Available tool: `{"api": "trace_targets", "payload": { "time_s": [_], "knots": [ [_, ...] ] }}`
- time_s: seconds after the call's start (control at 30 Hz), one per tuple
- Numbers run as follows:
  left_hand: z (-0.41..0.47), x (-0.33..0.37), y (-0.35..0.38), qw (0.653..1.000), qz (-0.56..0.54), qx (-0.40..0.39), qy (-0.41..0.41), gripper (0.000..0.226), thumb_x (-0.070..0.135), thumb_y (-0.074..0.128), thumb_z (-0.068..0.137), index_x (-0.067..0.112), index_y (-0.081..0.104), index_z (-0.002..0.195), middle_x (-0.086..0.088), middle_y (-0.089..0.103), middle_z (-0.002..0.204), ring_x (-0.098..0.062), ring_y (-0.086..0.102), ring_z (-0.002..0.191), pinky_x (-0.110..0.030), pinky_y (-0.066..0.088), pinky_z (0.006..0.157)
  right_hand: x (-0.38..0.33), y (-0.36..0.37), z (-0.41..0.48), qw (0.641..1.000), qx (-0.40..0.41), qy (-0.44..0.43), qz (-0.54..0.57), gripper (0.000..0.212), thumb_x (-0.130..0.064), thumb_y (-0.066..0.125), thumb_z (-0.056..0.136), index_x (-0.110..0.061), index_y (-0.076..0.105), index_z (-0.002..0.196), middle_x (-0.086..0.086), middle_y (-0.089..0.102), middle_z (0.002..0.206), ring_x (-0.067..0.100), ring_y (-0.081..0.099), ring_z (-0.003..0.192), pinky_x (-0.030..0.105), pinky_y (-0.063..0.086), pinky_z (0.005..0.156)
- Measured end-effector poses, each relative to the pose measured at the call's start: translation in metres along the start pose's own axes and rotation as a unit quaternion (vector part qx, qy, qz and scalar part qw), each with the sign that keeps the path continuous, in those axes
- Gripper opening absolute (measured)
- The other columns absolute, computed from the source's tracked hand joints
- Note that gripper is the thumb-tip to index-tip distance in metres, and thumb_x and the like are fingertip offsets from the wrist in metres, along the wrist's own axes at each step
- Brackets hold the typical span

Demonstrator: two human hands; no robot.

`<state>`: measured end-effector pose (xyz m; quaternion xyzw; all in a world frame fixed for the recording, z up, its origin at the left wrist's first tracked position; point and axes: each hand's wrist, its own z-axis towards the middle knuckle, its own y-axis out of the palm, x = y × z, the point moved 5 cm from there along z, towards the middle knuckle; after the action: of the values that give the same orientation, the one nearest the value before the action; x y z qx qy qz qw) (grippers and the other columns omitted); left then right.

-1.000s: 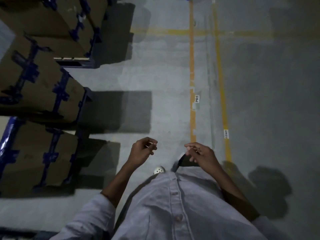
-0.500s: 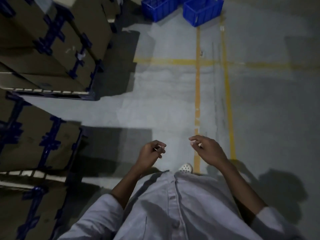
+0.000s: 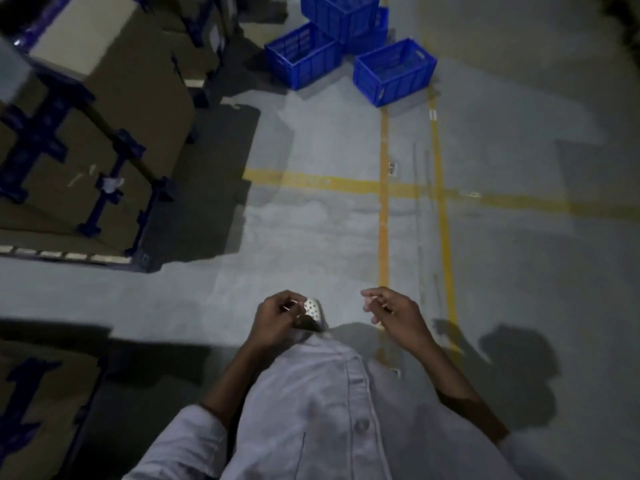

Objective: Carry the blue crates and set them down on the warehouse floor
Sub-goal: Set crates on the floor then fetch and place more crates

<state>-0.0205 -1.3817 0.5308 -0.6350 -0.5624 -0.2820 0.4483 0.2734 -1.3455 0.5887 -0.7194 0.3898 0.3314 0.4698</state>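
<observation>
- Left hand (image 3: 277,318): held in front of the waist, fingers curled toward the thumb. A thin pale sliver shows at the fingertips (too small to say whether anything is pinched there). It touches no crate.
- Right hand (image 3: 394,311): level with the left hand and apart from it, with the fingers loosely curled and the index finger reaching forward. It shows the same pale sliver, and again a grip cannot be told.
- Blue crates (image 3: 394,72): a cluster of open-topped, slatted plastic crates on the warehouse floor (image 3: 311,233), well ahead of both hands. The nearest one is ahead of the right hand, at the far end of the yellow lines.
- Second crate (image 3: 304,58): ahead of the left hand and just beside the nearest crate.
- Upper crate (image 3: 341,15): sits higher, behind those two, partly cut off by the frame edge.
- Yellow floor lines (image 3: 383,220): two parallel strips run forward from just by the right hand, crossed by one strip midway to the crates.
- Cardboard cartons (image 3: 104,133): bound with dark blue straps and stacked on a pallet, ahead and well to the left of the left hand.
- White perforated shoe (image 3: 313,308): seen on the floor just beside the left hand's fingertips.
- Pale button shirt (image 3: 329,410): behind and beneath both hands.
</observation>
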Motion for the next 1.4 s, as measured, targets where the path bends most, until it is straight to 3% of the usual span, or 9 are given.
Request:
{"api": "trace_targets", "payload": {
  "time_s": [0.17, 0.33, 0.43, 0.53, 0.63, 0.7, 0.97, 1.23, 1.4],
  "knots": [
    [0.155, 0.108, -0.036, 0.998, 0.033, -0.014, 0.044, 0.015, 0.014, 0.072, 0.112, 0.024, 0.083, 0.109, -0.004, 0.085, 0.091, -0.021, 0.077, 0.073, -0.030, 0.053, 0.066, -0.089, -0.033, 0.134, 0.998, 0.040, 0.000, 0.041, 0.019, -0.029, 0.069, 0.111, -0.028, 0.080, 0.127, -0.007, 0.082, 0.098, 0.017, 0.077, 0.078, 0.019, 0.058, 0.076],
    [0.260, 0.181, -0.026, 0.995, 0.038, -0.050, 0.072, 0.014, 0.012, 0.071, 0.112, 0.016, 0.084, 0.115, -0.005, 0.085, 0.093, -0.020, 0.078, 0.076, -0.020, 0.055, 0.066, -0.110, -0.045, 0.239, 0.999, 0.014, 0.009, 0.030, 0.018, -0.031, 0.067, 0.112, -0.032, 0.079, 0.125, -0.014, 0.081, 0.099, 0.009, 0.077, 0.081, 0.022, 0.060, 0.078],
    [0.313, 0.185, -0.011, 0.999, 0.025, -0.029, 0.039, 0.015, 0.002, 0.069, 0.111, 0.007, 0.083, 0.114, -0.011, 0.084, 0.095, -0.017, 0.076, 0.075, -0.019, 0.054, 0.063, -0.108, -0.051, 0.308, 1.000, -0.010, 0.011, 0.012, 0.018, -0.028, 0.068, 0.112, -0.029, 0.081, 0.124, -0.016, 0.081, 0.101, 0.005, 0.077, 0.086, 0.021, 0.061, 0.077],
    [0.375, 0.177, 0.001, 0.999, 0.016, -0.041, -0.024, 0.019, 0.002, 0.068, 0.111, 0.014, 0.083, 0.110, -0.010, 0.085, 0.092, -0.026, 0.077, 0.076, -0.029, 0.055, 0.060, -0.109, -0.060, 0.388, 0.999, -0.045, 0.004, 0.001, 0.018, -0.022, 0.068, 0.111, -0.024, 0.081, 0.123, -0.008, 0.081, 0.102, 0.002, 0.077, 0.085, 0.018, 0.058, 0.073],
    [0.456, 0.209, -0.003, 0.998, 0.034, -0.031, -0.040, 0.017, 0.007, 0.071, 0.110, 0.018, 0.083, 0.112, -0.009, 0.086, 0.094, -0.028, 0.079, 0.076, -0.035, 0.055, 0.065, -0.121, -0.090, 0.491, 0.996, -0.090, 0.009, -0.023, 0.017, -0.022, 0.073, 0.109, -0.027, 0.083, 0.122, -0.007, 0.083, 0.105, 0.005, 0.078, 0.080, 0.027, 0.061, 0.076],
    [0.517, 0.253, -0.010, 0.999, 0.032, -0.002, -0.028, 0.016, 0.008, 0.071, 0.111, 0.018, 0.083, 0.113, -0.008, 0.086, 0.095, -0.025, 0.079, 0.076, -0.035, 0.055, 0.065, -0.145, -0.122, 0.568, 0.996, -0.069, -0.021, -0.049, 0.017, -0.027, 0.074, 0.107, -0.033, 0.083, 0.121, -0.014, 0.082, 0.105, 0.002, 0.074, 0.080, 0.034, 0.061, 0.081],
    [0.712, 0.394, -0.034, 0.994, -0.044, 0.102, 0.007, 0.014, 0.006, 0.069, 0.112, 0.012, 0.081, 0.116, -0.012, 0.084, 0.094, -0.021, 0.076, 0.072, -0.027, 0.055, 0.060, -0.249, -0.216, 0.795, 0.995, -0.025, -0.067, -0.072, 0.018, -0.044, 0.068, 0.109, -0.043, 0.077, 0.125, -0.011, 0.078, 0.107, 0.009, 0.077, 0.083, 0.037, 0.061, 0.080],
    [0.910, 0.455, -0.004, 0.995, -0.067, 0.051, -0.048, 0.012, -0.001, 0.073, 0.106, 0.005, 0.081, 0.112, -0.027, 0.080, 0.094, -0.029, 0.073, 0.077, -0.035, 0.061, 0.068, -0.249, -0.224, 0.986, 0.986, -0.116, -0.040, -0.112, 0.018, -0.037, 0.069, 0.107, -0.038, 0.080, 0.122, -0.020, 0.080, 0.110, 0.004, 0.076, 0.096, 0.046, 0.064, 0.089],
    [1.070, 0.547, -0.034, 0.998, -0.017, 0.045, -0.032, 0.016, 0.005, 0.071, 0.108, 0.015, 0.082, 0.113, -0.009, 0.086, 0.095, -0.027, 0.076, 0.077, -0.033, 0.055, 0.066, -0.321, -0.258, 1.126, 0.985, -0.081, -0.059, -0.137, 0.019, -0.036, 0.071, 0.107, -0.038, 0.079, 0.124, -0.024, 0.078, 0.103, 0.002, 0.073, 0.088, 0.031, 0.059, 0.086]
  ]
}}
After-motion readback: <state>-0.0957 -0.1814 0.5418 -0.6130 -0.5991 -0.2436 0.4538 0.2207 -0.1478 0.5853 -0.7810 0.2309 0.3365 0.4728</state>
